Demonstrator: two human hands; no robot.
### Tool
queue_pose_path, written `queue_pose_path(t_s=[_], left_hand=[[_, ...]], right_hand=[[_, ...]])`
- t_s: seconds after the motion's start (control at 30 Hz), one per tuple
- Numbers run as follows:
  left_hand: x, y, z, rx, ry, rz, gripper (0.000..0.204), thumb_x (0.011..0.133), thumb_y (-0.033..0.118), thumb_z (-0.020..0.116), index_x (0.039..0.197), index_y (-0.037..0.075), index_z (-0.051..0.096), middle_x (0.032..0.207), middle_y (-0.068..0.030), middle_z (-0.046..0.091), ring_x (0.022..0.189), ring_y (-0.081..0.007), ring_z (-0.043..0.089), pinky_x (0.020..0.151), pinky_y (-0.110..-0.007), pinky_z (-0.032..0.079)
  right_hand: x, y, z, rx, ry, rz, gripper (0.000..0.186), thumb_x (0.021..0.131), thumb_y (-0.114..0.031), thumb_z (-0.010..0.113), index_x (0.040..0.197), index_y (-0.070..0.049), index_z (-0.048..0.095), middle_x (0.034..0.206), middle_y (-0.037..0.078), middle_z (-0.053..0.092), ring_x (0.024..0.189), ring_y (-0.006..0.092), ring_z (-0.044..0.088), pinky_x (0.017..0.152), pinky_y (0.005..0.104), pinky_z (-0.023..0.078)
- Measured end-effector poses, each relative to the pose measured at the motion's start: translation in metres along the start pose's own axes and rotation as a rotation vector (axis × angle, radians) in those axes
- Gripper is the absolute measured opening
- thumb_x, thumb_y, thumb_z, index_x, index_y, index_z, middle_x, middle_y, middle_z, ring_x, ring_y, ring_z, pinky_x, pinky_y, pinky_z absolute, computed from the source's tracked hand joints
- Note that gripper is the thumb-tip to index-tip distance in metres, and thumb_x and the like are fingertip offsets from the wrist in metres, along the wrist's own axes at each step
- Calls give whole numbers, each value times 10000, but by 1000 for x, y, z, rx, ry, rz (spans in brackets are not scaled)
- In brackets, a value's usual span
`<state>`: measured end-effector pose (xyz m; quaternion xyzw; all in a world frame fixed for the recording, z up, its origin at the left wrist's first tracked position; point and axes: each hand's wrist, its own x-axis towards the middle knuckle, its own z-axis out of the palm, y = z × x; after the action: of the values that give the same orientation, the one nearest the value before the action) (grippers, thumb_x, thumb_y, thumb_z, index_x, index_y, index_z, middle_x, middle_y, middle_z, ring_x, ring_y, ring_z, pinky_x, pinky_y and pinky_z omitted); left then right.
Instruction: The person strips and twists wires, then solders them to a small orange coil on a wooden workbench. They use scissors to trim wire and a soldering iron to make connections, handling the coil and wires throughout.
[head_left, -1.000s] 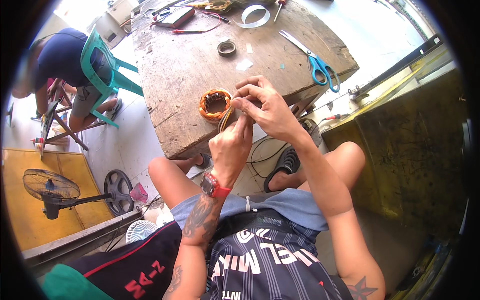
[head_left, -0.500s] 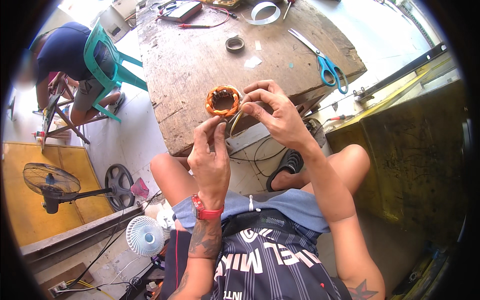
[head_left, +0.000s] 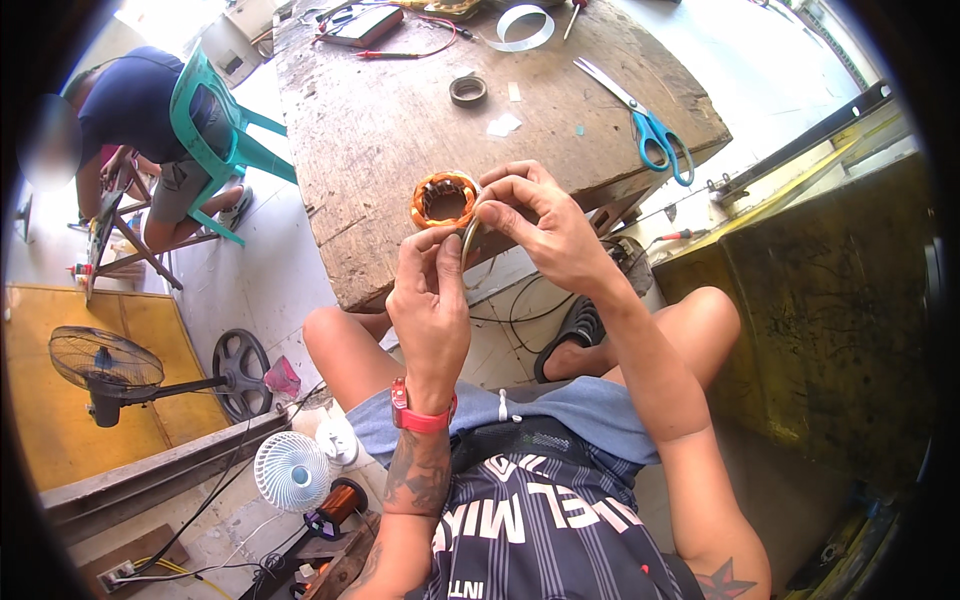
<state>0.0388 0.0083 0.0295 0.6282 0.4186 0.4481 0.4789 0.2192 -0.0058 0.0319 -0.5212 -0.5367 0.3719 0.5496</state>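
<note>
Left fingers [head_left: 450, 262] pinch the wires [head_left: 470, 243] just nearside of the orange-wound ring [head_left: 420, 205]; right fingers [head_left: 512, 192] nip them beside its right edge!

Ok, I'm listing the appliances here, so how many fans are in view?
2: a dark fan at the left, and a white fan lower and farther right, near the person's left arm. Others may be hidden.

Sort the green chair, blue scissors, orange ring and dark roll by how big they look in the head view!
1. Green chair (largest)
2. Blue scissors
3. Orange ring
4. Dark roll (smallest)
</note>
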Motion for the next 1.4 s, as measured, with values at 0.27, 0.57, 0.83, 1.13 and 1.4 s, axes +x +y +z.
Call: queue_pose_path(t_s=[0.27,0.57,0.83,1.13,1.4], left_hand=[[7,-1,-1,-258,-29,-116,240,1093,151,630,1263,-18,642,1059,-91,747,921,-129,735,799,-274,589],[9,-3,1,-185,8,-50,258,1054,101,681,1288,14,615,1048,-80,730,876,-108,683,775,-264,571],[11,-2,-1,-26,-13,93,250,1015,15,688,1245,34,592,1020,-76,715,947,-112,695,795,-269,561],[15,-11,-3,59,-25,165,182,946,-2,783,1105,-4,695,981,-40,735,919,-86,697,802,-244,556],[16,-7,-1,-24,38,81,170,975,45,780,1101,-5,678,972,-36,724,893,-83,681,804,-234,545]], right_hand=[[3,4,5,-58,50,-41,268,1041,-244,719,1121,11,734,1261,96,588,1076,140,641,920,299,551],[2,8,8,-165,92,-60,271,1038,-233,718,1127,22,736,1249,98,592,974,127,670,882,292,562],[3,7,12,-160,127,-54,316,1040,-283,712,1124,20,742,1230,121,614,1051,163,649,885,311,557],[3,7,14,-217,161,-84,335,1022,-312,728,1112,10,751,1185,146,643,1115,224,627,920,350,528],[2,7,17,-180,162,-95,306,1018,-315,722,1104,-24,765,1199,182,629,1183,333,590,1035,440,472]])
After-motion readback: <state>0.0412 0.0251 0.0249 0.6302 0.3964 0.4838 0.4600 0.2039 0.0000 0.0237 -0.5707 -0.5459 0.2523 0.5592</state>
